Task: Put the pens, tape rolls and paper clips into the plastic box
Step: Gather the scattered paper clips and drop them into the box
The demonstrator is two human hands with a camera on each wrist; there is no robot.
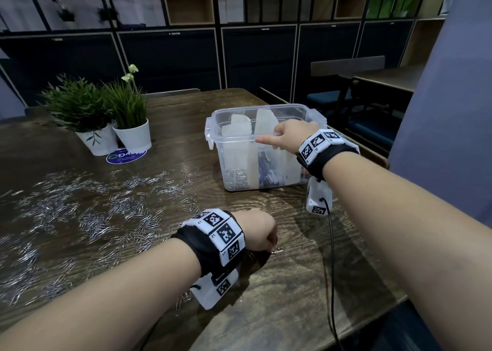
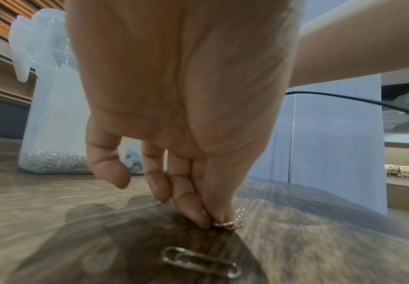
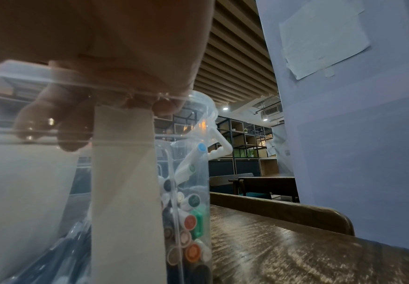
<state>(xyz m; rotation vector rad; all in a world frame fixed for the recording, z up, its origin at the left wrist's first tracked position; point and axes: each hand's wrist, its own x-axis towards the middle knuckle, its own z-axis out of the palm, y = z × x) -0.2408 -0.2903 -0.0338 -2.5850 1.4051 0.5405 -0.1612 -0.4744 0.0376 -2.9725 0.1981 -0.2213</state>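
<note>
Dark grained wooden table carries everything. We judge our right hand curls over the near rim of the clear plastic box by the table's far right edge to steady it; translucent dividers stand inside, pens and some clips already in their compartments. Our left hand pinches thin wire paper clips off the table near its front edge, one clip lying just behind the fingertips. Shiny scattered clips still cover the left side; tape rolls not visible.
</note>
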